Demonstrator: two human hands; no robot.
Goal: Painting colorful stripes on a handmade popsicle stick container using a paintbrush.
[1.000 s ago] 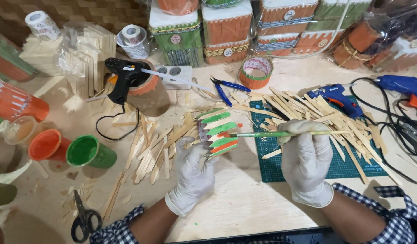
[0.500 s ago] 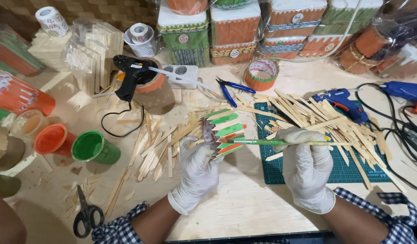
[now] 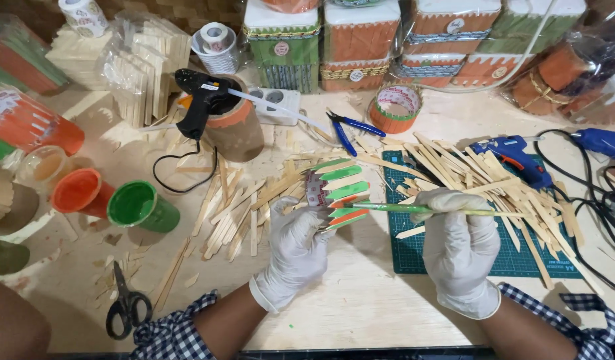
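My left hand (image 3: 296,250), in a white glove, grips a small ring of craft sticks (image 3: 337,191) painted green, orange and plain wood, tilted on its side above the table. My right hand (image 3: 459,245), also gloved, holds a thin green-smeared paintbrush (image 3: 414,209) level, its tip touching the lower sticks of the ring. Both hands hover over the wooden table (image 3: 334,307), the right one above a green cutting mat (image 3: 414,257).
Open pots of green paint (image 3: 141,207) and orange paint (image 3: 79,191) stand at the left. Scissors (image 3: 126,303) lie near the front. A black glue gun (image 3: 197,100) rests on a cup. Blue glue guns (image 3: 514,155), loose sticks (image 3: 494,180), pliers (image 3: 351,128) and finished boxes (image 3: 361,40) fill the back.
The hands, ring and brush stay together; the brush shifts slightly along the lower sticks. The view has moved a little.
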